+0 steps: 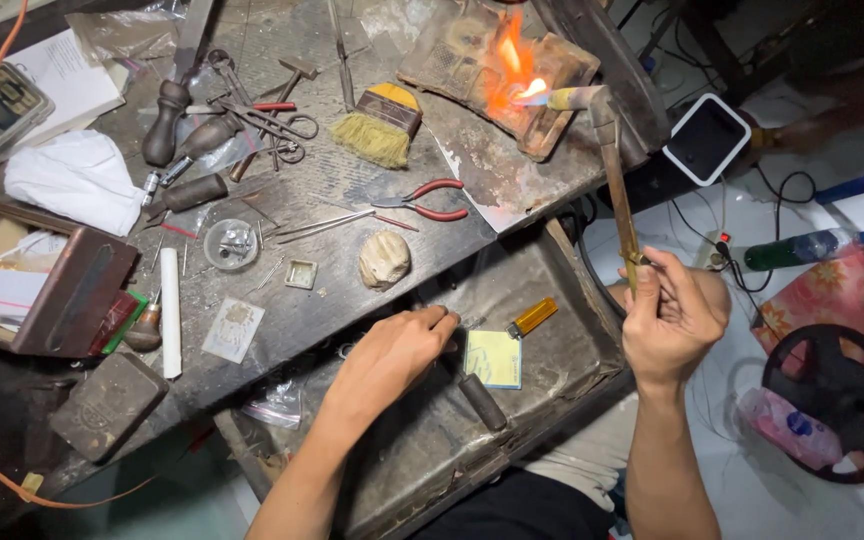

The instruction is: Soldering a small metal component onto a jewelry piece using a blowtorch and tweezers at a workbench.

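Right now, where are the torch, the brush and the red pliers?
torch [617, 190], head view, middle of its long stem
brush [380, 127], head view, its yellow bristles
red pliers [430, 200], head view, between its handles

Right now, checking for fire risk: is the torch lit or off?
Lit. The torch, held in the right hand, throws an orange flame onto the charred block.

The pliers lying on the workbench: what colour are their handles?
Red handles on the metal pliers, seen best in the head view.
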